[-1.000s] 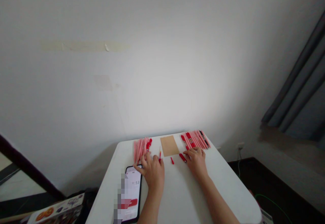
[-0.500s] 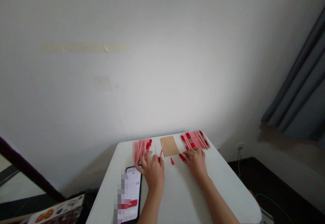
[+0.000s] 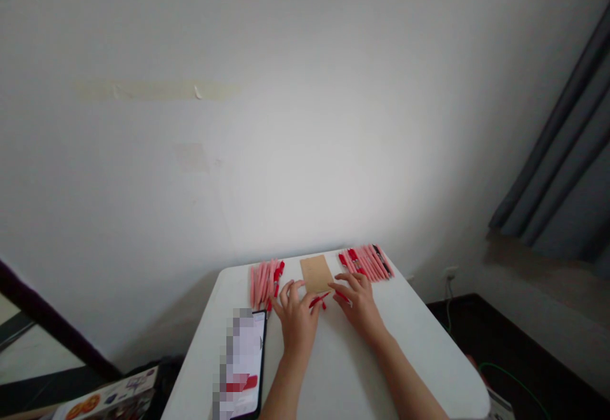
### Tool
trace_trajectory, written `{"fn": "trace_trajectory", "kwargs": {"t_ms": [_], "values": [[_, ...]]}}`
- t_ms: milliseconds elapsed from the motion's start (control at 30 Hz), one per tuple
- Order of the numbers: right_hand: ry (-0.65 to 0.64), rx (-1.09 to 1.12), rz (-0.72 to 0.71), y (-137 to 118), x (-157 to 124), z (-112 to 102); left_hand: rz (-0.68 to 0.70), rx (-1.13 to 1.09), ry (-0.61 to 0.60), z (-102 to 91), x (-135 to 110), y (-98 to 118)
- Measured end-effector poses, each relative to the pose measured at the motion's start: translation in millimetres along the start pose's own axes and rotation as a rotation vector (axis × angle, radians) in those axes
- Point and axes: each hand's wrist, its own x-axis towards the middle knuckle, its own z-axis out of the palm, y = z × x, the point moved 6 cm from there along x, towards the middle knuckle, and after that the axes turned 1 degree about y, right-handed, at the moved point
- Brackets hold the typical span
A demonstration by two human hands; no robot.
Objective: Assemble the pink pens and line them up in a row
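Observation:
On the white table (image 3: 419, 356) my left hand (image 3: 296, 319) pinches a thin red pen part (image 3: 318, 299) between thumb and fingers. My right hand (image 3: 358, 302) is close beside it, its fingers on a short red pen piece (image 3: 341, 295). A small red cap (image 3: 324, 306) lies between the hands. A row of pink pens (image 3: 264, 280) lies at the back left. Another row of pink and red pens (image 3: 366, 262) lies at the back right. A brown card (image 3: 316, 273) lies flat between the rows.
A phone (image 3: 243, 363) with a lit screen lies left of my left arm, near the table's left edge. A printed box (image 3: 102, 398) sits on the floor at the lower left. A grey curtain (image 3: 562, 172) hangs on the right. The white wall stands just behind the table.
Both hands have moved toward each other at the table's middle. My left hand has swung its thin red part from upright to pointing right. My right hand has picked up the short red piece.

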Motion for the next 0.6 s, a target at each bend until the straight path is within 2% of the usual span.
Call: {"fn": "trace_trajectory", "kwargs": {"t_ms": [233, 600], "values": [[0.002, -0.013, 0.006, 5, 0, 4, 0.016, -0.032, -0.007, 0.7, 0, 1], [0.028, -0.001, 0.078, 18, -1, 2, -0.036, 0.012, 0.020, -4.4, 2, -5]]}}
